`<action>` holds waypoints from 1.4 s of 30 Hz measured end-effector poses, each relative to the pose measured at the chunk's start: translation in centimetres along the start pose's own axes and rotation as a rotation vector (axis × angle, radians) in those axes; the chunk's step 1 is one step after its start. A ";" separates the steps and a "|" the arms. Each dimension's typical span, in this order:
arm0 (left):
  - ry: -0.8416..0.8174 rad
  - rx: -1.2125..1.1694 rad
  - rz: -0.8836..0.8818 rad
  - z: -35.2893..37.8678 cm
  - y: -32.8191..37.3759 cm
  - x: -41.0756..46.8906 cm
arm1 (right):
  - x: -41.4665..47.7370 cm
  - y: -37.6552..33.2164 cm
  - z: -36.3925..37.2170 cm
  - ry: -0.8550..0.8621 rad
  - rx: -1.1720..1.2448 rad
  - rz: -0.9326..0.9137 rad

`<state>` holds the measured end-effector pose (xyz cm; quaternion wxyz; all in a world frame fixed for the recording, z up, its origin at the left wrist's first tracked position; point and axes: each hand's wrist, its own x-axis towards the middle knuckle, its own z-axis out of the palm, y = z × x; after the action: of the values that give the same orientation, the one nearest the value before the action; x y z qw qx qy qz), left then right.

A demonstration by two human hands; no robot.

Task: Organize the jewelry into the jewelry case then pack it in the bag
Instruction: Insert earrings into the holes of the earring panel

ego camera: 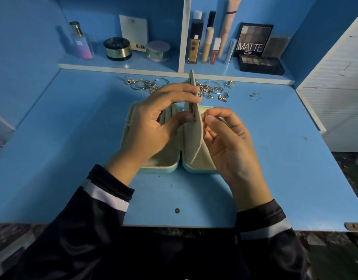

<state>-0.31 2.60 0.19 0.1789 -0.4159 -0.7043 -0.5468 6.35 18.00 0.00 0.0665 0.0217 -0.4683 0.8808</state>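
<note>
The left hand (154,120) is pinching the upright cream flap (192,138) between thumb and fingers; the right hand (226,142) is pinching a small jewelry piece (203,116) just right of it. The open jewelry case (154,169) is lying on the blue desk (73,138), with loose jewelry (145,85) scattered beyond its far edge.

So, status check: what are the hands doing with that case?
Left hand pinches inner flap of jewelry case upright. Right hand pinches small jewelry piece at it. Loose jewelry pile lies behind; nothing in the way.
</note>
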 end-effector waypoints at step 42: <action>0.035 -0.008 -0.003 0.0 0.1 0.0 | -0.2 0.7 0.6 0.017 -0.272 -0.247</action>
<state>-0.22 2.60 0.22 0.1886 -0.4059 -0.6995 -0.5572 6.43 17.09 -0.29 0.1806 0.0623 -0.5763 0.7946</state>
